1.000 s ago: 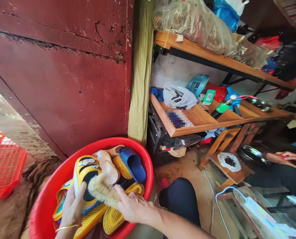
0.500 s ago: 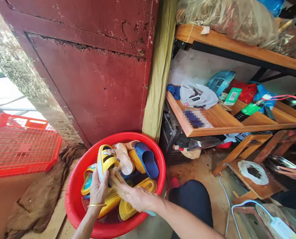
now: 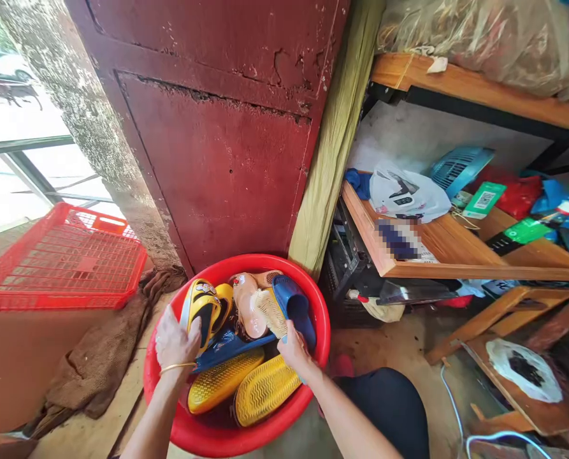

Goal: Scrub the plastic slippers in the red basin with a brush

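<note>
A red plastic basin [image 3: 320, 306] holds several sandals and slippers in water. My left hand [image 3: 176, 341] is closed on a yellow sandal [image 3: 202, 306] with a dark insole, tilted up at the basin's left side. In my right hand [image 3: 294, 350] is a scrubbing brush [image 3: 271, 312], its pale bristles showing above the fingers, apart from the yellow sandal. Behind the brush lie a pinkish-beige slipper [image 3: 248, 303] and a blue slipper [image 3: 294, 303]. Nearer to me, a yellow slipper [image 3: 267, 389] rests with its zigzag sole up.
A red plastic crate [image 3: 74, 255] stands at the left, with a brown cloth [image 3: 90, 370] below it. Behind the basin is a dark red door [image 3: 227, 166]. At the right are a wooden shelf [image 3: 466, 255] with bags and a wooden stool [image 3: 508, 376]. My knee [image 3: 384, 408] is beside the basin.
My right hand has moved away from the yellow sandal, to the right, and the brush now shows clearly. The sandal is turned in my left hand. The view has shifted left.
</note>
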`<move>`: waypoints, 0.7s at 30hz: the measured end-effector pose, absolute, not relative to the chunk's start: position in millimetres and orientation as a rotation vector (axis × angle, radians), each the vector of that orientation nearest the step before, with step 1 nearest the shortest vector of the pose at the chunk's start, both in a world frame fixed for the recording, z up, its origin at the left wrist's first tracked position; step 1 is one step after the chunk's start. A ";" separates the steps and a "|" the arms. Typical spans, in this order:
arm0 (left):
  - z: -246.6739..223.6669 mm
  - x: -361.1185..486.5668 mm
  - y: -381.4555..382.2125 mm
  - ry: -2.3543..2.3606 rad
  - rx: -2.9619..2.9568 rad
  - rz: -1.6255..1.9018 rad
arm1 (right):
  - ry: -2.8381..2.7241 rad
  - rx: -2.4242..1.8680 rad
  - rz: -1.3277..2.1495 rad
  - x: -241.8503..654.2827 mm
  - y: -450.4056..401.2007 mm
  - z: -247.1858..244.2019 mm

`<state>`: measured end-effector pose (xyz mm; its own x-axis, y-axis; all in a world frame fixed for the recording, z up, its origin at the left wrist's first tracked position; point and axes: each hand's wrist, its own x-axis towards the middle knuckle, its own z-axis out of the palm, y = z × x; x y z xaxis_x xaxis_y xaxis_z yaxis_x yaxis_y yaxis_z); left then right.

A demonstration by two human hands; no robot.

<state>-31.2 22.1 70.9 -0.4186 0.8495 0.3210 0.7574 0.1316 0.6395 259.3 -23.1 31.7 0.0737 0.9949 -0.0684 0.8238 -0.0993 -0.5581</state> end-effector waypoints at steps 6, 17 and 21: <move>61.6 -6.6 0.7 2.128 2.037 0.624 | -1.936 -2.014 0.462 248.4 -30.5 2.1; 22.1 16.2 -10.2 2.034 1.992 -0.263 | -2.397 -2.200 0.060 228.2 14.4 1.1; 11.4 15.9 -13.1 1.964 1.957 -0.316 | -2.421 -2.170 -0.010 235.3 15.7 2.0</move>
